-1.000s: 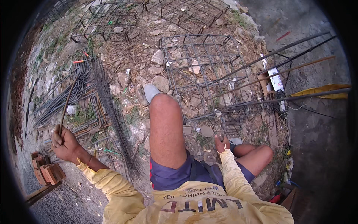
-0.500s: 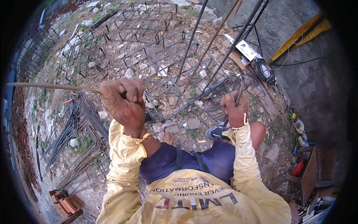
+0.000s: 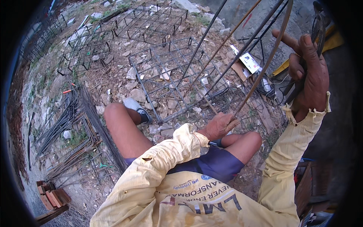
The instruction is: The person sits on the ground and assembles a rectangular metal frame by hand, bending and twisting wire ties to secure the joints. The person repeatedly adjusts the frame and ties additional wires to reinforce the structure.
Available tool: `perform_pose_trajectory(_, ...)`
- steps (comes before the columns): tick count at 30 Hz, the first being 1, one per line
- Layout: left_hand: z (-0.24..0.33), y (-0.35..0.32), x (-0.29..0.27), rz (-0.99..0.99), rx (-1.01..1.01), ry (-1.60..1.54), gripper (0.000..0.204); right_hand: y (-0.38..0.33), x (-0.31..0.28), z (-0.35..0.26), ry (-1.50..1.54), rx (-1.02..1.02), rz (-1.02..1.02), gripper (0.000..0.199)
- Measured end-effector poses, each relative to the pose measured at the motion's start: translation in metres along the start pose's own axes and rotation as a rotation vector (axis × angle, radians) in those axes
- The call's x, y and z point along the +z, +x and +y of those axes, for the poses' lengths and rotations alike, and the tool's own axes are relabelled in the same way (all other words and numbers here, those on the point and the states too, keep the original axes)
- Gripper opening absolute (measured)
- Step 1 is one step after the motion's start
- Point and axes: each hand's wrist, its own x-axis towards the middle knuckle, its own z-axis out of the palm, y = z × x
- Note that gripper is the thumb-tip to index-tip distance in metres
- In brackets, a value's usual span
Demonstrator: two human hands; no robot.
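I sit on stony ground with bare knees and a yellow long-sleeved shirt. My left hand (image 3: 220,126) reaches across my lap and grips the lower end of a thin rusty steel rod (image 3: 264,68), which slants up to the top right. My right hand (image 3: 308,73) is raised at the right edge, closed on a dark pincer-like tool (image 3: 318,26), with its index finger stretched toward the rod. A welded rebar cage (image 3: 177,72) lies just beyond my knees, and my grey shoe (image 3: 135,106) rests beside it.
Several long straight bars (image 3: 206,36) lean over the cage. More rebar cages (image 3: 151,19) lie farther off, bundles of bent bars (image 3: 64,121) at the left, red bricks (image 3: 53,196) at the lower left. A cardboard scrap (image 3: 247,62) and a yellow strip (image 3: 334,41) are at the right.
My left hand has dropped from in front of my face to my knee, now gripping the slanted rod. My right hand has risen from my knee to the upper right with the tool.
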Motion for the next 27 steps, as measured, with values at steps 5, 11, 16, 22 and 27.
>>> perform_pose_trajectory(5,-0.008,-0.007,0.019,-0.065,-0.034,0.014,0.027,0.007,-0.017,0.008,-0.017,-0.001,0.083,0.018)
perform_pose_trajectory(11,-0.031,-0.027,0.022,-0.324,-0.124,-0.045,0.029,0.026,-0.015,0.007,0.067,-0.186,0.109,0.023)
perform_pose_trajectory(16,-0.062,-0.046,0.012,-0.428,-0.215,-0.005,0.035,0.025,0.031,0.042,-0.131,-0.164,0.053,0.035)
perform_pose_trajectory(22,-0.090,-0.045,0.012,-0.485,-0.326,0.059,0.041,0.028,0.076,0.084,-0.341,-0.259,0.105,0.029)
perform_pose_trajectory(27,-0.107,-0.017,0.009,-0.466,-0.500,0.008,0.041,0.045,0.113,0.101,-0.275,-0.311,0.037,0.028)
